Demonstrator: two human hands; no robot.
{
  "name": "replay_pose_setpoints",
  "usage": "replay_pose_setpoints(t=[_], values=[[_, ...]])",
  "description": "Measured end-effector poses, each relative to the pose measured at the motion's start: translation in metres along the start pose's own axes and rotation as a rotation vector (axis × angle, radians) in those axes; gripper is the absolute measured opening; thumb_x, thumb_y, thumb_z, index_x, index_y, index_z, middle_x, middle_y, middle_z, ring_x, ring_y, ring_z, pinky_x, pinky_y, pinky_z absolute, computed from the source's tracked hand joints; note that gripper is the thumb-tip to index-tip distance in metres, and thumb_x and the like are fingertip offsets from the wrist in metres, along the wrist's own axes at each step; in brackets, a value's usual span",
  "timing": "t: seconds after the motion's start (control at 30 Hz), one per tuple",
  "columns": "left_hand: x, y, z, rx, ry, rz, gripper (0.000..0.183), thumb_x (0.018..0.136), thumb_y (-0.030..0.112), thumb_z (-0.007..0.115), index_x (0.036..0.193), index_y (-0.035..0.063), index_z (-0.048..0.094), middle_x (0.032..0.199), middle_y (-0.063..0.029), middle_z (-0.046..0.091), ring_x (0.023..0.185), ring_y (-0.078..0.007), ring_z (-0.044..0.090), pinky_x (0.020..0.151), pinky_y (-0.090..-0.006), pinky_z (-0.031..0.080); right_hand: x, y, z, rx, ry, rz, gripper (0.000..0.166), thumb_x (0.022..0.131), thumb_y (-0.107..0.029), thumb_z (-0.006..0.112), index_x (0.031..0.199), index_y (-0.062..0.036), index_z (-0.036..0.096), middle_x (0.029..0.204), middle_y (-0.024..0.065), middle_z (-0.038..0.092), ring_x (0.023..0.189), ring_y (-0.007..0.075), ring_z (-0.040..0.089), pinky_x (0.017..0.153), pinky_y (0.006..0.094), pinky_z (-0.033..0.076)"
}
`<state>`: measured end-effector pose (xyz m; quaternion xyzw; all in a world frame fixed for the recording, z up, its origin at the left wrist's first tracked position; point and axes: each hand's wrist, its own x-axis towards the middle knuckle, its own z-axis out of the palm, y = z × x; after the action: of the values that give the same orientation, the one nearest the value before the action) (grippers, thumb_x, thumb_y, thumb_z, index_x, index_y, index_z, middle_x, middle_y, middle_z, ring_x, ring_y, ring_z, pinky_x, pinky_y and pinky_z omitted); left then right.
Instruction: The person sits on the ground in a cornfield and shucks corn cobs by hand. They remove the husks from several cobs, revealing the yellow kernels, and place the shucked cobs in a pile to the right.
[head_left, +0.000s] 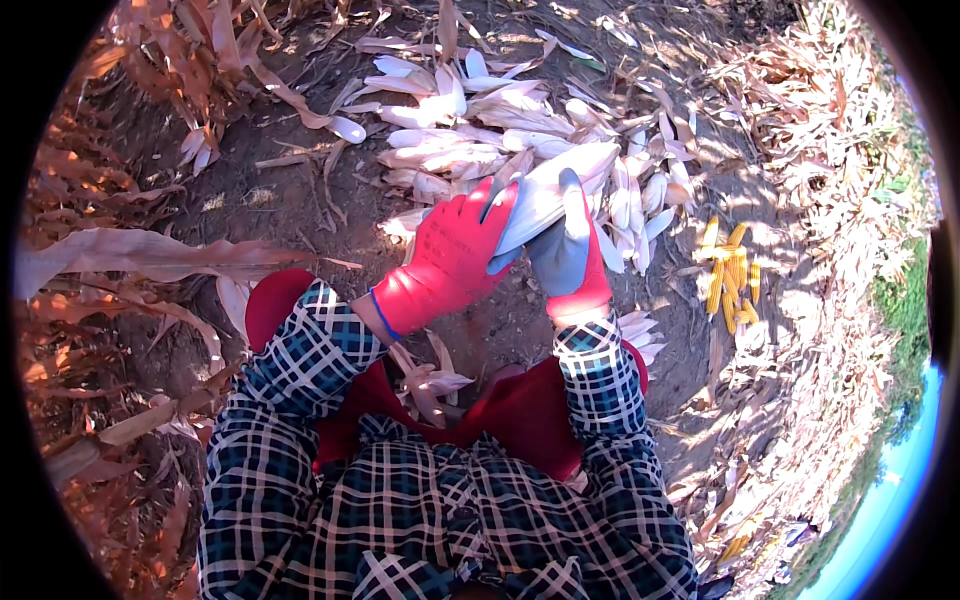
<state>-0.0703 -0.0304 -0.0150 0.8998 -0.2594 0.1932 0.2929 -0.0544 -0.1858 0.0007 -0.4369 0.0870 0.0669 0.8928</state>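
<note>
A pale ear of corn in its dry husk (564, 184) slants between my hands, its far end over the heap of unpeeled ears. My left hand (456, 259), in a red work glove with a grey palm, grips it from the left side. On the other side, my right hand (568, 251) in a matching glove holds the lower part, with the thumb up along the husk. The lower tip is partly hidden by my fingers. Just beyond them lies a heap of corn ears in husks (442, 157), spread over the soil.
Bare yellow corn cobs (731, 279) lie in a small pile at the right. Dry standing corn plants (82, 352) crowd the left side, one long leaf (172, 253) reaching inward. Flattened dry stalks (817, 360) cover the far right. Loose husks (431, 382) lie between my knees.
</note>
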Motion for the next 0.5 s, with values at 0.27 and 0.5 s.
replay_pose_setpoints(t=[0.27, 0.5], values=[[0.011, -0.007, -0.013, -0.647, -0.02, -0.254, 0.029, 0.084, 0.007, 0.061, 0.112, 0.0048, 0.062, 0.07, -0.0057, 0.062, 0.061, -0.012, 0.055, 0.06, -0.0239, 0.046, 0.0, -0.039, -0.032, 0.084, 0.06, -0.121, 0.06, 0.088, -0.049, 0.051, 0.125, -0.0021, 0.044, 0.111, 0.0149, 0.057, 0.095, 0.0296, 0.059, 0.085, 0.0426, 0.049], [0.014, -0.001, 0.033, -1.027, -0.069, -0.4, 0.052, 0.08, 0.023, 0.071, 0.124, 0.0033, 0.052, 0.117, -0.0123, 0.06, 0.098, -0.0188, 0.062, 0.082, -0.0316, 0.05, -0.014, -0.06, -0.051, 0.154, -0.044, -0.243, 0.074, 0.083, -0.058, 0.054, 0.127, -0.0007, 0.043, 0.115, 0.0165, 0.055, 0.102, 0.034, 0.056, 0.092, 0.0472, 0.045]])
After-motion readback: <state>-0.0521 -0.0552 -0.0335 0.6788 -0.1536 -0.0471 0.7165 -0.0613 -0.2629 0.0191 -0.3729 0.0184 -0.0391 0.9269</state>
